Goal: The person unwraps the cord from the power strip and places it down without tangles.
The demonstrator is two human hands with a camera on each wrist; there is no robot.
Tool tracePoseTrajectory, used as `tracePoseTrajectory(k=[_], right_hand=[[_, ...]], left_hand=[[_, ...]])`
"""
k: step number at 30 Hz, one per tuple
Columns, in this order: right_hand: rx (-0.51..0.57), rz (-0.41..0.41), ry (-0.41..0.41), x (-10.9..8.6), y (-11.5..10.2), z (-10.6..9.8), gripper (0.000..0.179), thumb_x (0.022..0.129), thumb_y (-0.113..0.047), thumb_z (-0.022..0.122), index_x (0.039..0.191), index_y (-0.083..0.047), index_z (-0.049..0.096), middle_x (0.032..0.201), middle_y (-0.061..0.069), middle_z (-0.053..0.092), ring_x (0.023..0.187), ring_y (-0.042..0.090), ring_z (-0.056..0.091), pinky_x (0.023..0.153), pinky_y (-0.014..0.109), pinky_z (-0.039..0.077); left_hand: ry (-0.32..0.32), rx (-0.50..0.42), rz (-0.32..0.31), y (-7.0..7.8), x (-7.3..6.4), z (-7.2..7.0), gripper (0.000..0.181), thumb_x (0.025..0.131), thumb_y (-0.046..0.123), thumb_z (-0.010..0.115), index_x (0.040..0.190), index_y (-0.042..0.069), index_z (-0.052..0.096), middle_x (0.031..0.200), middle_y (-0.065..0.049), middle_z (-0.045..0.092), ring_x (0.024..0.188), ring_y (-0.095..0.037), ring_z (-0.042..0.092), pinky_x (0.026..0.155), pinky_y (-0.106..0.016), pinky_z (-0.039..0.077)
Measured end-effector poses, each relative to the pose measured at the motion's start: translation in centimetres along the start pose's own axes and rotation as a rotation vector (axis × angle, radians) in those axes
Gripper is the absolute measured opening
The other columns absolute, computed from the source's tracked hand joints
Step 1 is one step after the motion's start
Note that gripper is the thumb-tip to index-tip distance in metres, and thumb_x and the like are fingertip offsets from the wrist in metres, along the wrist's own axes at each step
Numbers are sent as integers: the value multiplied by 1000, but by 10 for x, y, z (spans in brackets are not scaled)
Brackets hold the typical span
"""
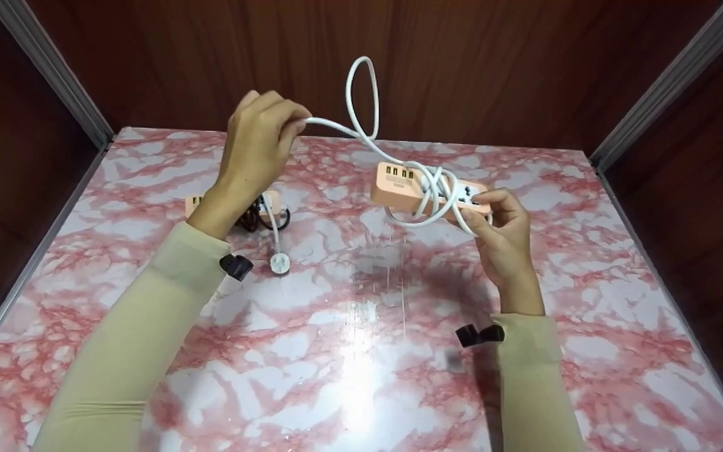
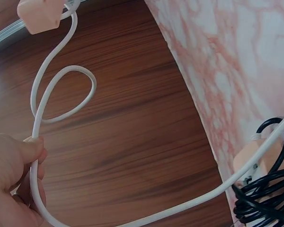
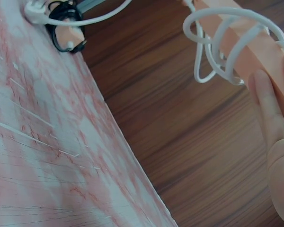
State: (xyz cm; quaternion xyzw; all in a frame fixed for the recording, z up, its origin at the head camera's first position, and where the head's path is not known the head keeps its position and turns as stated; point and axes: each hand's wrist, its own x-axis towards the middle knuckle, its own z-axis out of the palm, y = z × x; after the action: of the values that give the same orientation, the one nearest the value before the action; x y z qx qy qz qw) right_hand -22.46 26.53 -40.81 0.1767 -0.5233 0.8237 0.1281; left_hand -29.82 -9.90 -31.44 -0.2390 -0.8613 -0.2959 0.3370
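Observation:
A peach power strip (image 1: 396, 188) with several yellow USB ports hangs above the table, its end gripped between the thumb and fingers of my right hand (image 1: 507, 242). White cable (image 1: 440, 188) is wound loosely around its middle. My left hand (image 1: 258, 135), raised to the left, pinches the same white cable (image 2: 35, 132) between thumb and fingers. Between the hands the cable forms a standing loop (image 1: 362, 94). From the left hand it runs down to a white plug (image 1: 280, 263) lying on the table. The right wrist view shows fingers (image 3: 270, 111) pressed along the strip's underside.
Beneath my left wrist, a second peach power strip (image 1: 193, 204) lies on the table, wrapped in black cable (image 2: 262, 196). The red-and-white marbled table (image 1: 311, 351) meets brown wood panels (image 1: 462, 69) at the back and sides.

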Motion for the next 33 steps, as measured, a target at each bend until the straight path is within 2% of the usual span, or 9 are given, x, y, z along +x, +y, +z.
tracePoseTrajectory(k=[7,13,16,20,26,33], right_hand=[[13,4,0,0,-1,1,20,92,16,70,103,-1,69,107,13,62,98,23,68,88,38,64],[25,12,21,0,0,2,22,92,18,68,101,-1,69,116,16,62,101,22,67,86,37,64],[16,15,26,0,1,1,21,93,18,68,100,-2,69,116,16,62,101,22,67,86,38,64],[4,1,26,-1,1,-1,20,93,16,69,102,-1,69,111,14,62,99,22,66,86,36,64],[-11,-3,26,0,1,-3,20,93,16,70,104,-2,69,109,13,62,98,22,66,87,35,64],[-28,-6,56,0,1,-2,22,92,18,68,102,-2,71,106,12,63,96,20,66,83,29,63]], left_hand=[[45,-2,-54,0,6,-13,17,102,18,73,107,5,82,97,-11,76,90,-29,59,87,-37,40],[110,-16,-91,-1,8,-24,16,102,20,73,108,9,83,97,-7,76,89,-26,55,86,-34,37],[154,-36,-80,0,9,-28,16,101,19,74,106,8,84,95,-8,76,86,-23,51,83,-33,34],[209,-52,-56,1,10,-35,15,99,18,75,106,8,84,92,-9,75,83,-13,44,80,-31,32],[249,-51,-118,11,13,-51,16,100,24,75,107,13,85,95,-4,75,85,-2,39,82,-28,32],[296,-67,-67,28,17,-63,18,100,25,75,107,12,85,94,-5,74,86,-1,39,83,-27,31]])
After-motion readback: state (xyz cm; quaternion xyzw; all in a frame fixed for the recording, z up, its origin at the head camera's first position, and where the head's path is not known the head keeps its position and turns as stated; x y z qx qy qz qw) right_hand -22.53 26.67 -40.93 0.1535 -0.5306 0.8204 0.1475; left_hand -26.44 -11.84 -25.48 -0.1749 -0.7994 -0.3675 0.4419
